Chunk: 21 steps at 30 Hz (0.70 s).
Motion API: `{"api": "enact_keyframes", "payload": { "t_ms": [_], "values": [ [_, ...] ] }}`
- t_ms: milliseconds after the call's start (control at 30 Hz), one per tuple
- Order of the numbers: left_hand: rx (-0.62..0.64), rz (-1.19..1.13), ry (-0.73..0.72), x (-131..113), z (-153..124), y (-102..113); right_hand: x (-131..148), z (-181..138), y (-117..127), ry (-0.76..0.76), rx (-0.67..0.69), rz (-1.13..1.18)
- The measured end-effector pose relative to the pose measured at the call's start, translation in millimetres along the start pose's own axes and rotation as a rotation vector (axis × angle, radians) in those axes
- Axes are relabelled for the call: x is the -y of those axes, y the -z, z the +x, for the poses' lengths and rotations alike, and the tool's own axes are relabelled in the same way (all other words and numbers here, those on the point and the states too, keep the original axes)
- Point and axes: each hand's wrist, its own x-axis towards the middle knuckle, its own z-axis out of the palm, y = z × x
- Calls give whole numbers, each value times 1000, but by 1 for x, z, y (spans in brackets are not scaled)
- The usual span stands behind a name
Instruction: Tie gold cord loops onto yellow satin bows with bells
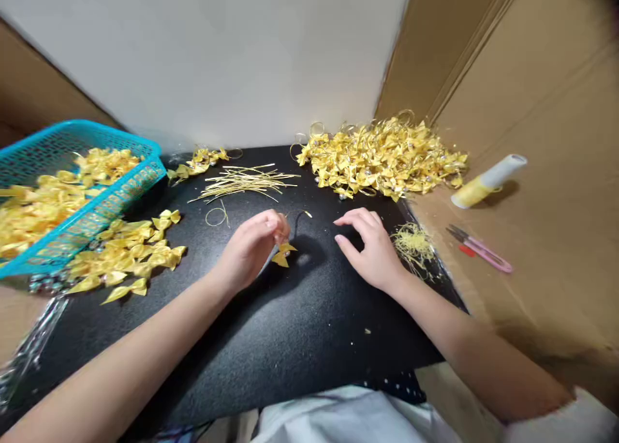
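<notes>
My left hand [254,246] is closed in a pinch over the middle of the black table. A gold ribbon bow [283,255] hangs from its fingers, and a thin gold cord [300,213] sticks out past the fingertips. To the right, my right hand [370,246] is held with thumb and fingers apart and nothing between them. Beyond my left hand lie cut gold cords [244,184] in a loose bundle, with a single cord loop [217,216] in front of them. Several loose gold bows [130,249] lie to the left.
A blue basket [82,227] of gold bows stands at the left. At the back right is a big heap of bows with cord loops [382,159]. Cord scraps [413,246], pink-handled snips [483,248] and a white-and-yellow tube [488,182] are at the right.
</notes>
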Motion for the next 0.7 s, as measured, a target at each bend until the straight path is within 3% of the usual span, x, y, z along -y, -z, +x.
{"api": "enact_keyframes", "payload": {
  "t_ms": [167,333,567,633,700],
  "values": [
    [56,61,23,-4,-9,-7,20,-5,-7,117,168,195],
    [186,230,44,-11,-17,-21,26,-12,-23,29,230,328],
    [386,760,-202,-20,-15,-26,25,-15,-30,-111,242,526],
    [369,878,-251,-21,-14,-22,25,-14,-29,-110,242,545],
    [252,945,-288,-22,-12,-15,25,-12,-28,-123,236,575]
  ]
}}
